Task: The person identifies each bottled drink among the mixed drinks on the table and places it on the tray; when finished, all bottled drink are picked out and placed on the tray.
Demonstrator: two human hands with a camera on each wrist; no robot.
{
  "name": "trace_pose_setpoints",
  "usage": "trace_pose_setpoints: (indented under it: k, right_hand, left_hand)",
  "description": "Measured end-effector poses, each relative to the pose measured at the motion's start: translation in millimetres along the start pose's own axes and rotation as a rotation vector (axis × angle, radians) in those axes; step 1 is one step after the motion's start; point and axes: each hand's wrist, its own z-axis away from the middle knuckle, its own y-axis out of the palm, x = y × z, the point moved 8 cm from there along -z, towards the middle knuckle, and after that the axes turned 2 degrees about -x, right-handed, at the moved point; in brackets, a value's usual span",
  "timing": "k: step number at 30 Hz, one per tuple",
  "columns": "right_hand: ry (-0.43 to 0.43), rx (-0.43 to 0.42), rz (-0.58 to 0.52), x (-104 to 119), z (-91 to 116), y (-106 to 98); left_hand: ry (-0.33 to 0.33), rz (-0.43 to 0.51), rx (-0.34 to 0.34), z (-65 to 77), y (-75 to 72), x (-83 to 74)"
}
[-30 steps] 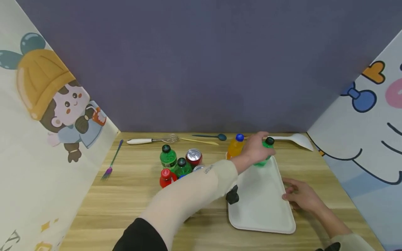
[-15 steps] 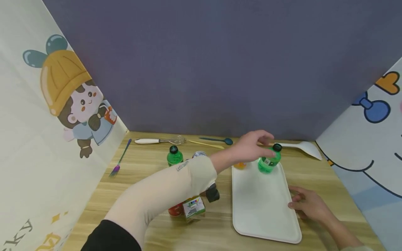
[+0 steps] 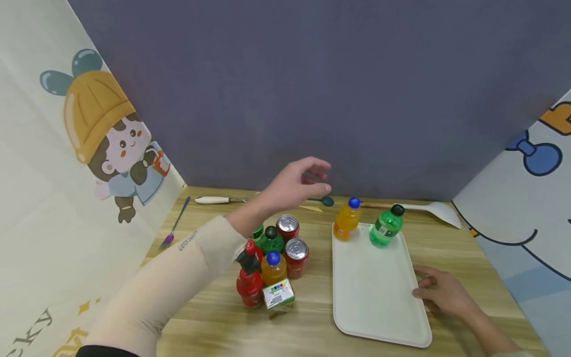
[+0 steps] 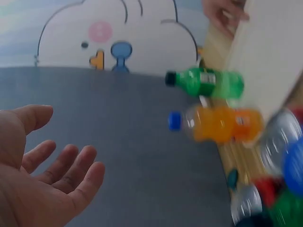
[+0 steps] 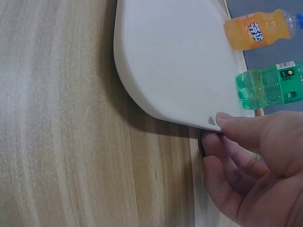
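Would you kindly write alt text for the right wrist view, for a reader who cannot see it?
The right hand pinches the edge of a white tray on a wood-grain table. A blue-capped orange bottle and a green bottle stand at the tray's far end.

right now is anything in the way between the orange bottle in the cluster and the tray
Yes, partly: a red can stands right beside the orange bottle, on the side toward the white tray. Nothing else visible stands between that can and the tray.
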Motion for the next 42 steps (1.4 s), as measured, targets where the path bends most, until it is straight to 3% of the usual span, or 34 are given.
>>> trace_pose_setpoints:
  k: [10,14,18,22,27,34,42]
  right_hand:
    - [-0.040,0.058,-0.041,0.3,4.5,0.1]
    - [-0.069,0.065,-0.041,2.1,4.3,0.2]
    - [-0.107,0.059,-0.049,7.5,6.0,-0.5]
    - [-0.098,0.052,-0.057,9.4,8.5,-1.1]
    - [-0.083,0.048,-0.052,7.7,10.2,0.4]
    - [-0.066,0.041,-0.041,7.0,9.4,0.1]
    - [-0.038,0.033,-0.034,6.9,8.7,0.3]
  left_hand:
    - [-0.004,-0.063,-0.138,33.3,-69.9,54.6]
    - [-0.016,-0.073,-0.181,46.5,-89.2,77.3]
    - [-0.072,-0.092,-0.197,59.4,-101.2,102.6]
    - [-0.142,-0.088,-0.169,69.0,-104.1,130.3]
    - [-0.195,-0.056,-0.103,78.6,-97.6,159.5]
    - [-0.203,-0.053,-0.073,90.9,-87.4,185.3]
    - [-0.213,-0.038,-0.054,94.2,-77.2,206.3]
